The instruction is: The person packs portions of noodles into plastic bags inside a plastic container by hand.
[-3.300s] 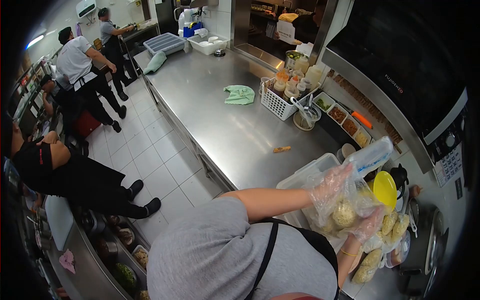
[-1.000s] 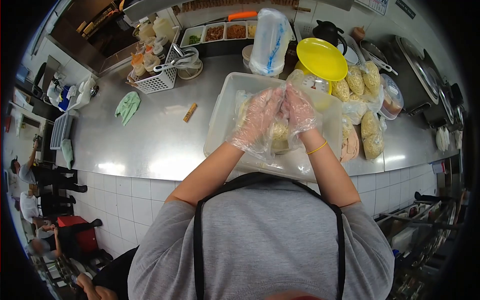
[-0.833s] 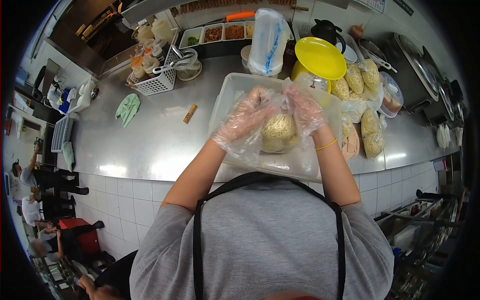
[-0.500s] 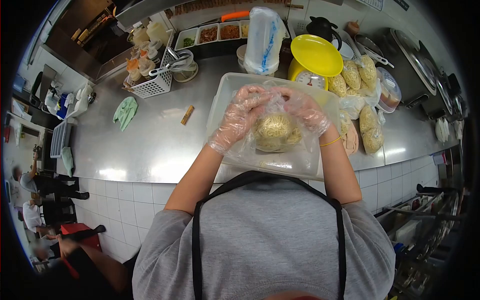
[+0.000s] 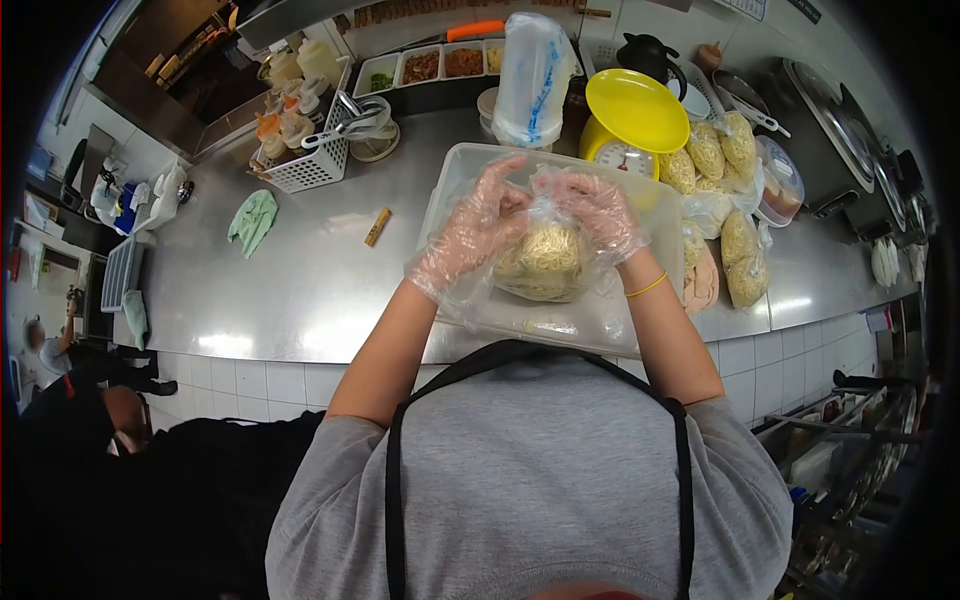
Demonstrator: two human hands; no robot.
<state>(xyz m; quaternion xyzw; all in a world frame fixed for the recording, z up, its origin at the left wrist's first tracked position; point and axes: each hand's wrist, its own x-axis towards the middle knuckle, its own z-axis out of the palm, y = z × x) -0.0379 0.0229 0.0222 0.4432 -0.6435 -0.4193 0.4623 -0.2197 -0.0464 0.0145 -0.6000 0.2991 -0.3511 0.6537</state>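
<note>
Over a translucent plastic tub (image 5: 455,170), both hands wear clear plastic gloves. My right hand (image 5: 598,212) pinches the gathered neck of a clear bag of noodles (image 5: 550,262), which hangs or rests inside the tub. At the left of the bag's neck, my left hand (image 5: 478,225) has its fingers partly spread beside the plastic; whether it grips any of the bag is unclear. Behind the tub stand a yellow scale (image 5: 638,110) with its round dial and a roll of clear plastic bags (image 5: 530,85). Several filled noodle bags (image 5: 740,255) lie to the right.
A white basket of bottles (image 5: 310,160), a green cloth (image 5: 253,220) and a small brown-yellow packet (image 5: 378,227) are on the steel counter (image 5: 290,290). Topping trays (image 5: 420,68) line the back. A lidded cooker (image 5: 835,120) is at right; a person in black (image 5: 180,480) stands lower left.
The view has turned toward the tub. My hands have moved from a joined position to slightly apart at the bag's neck, with the left fingers loosened. A person in black has come close at lower left.
</note>
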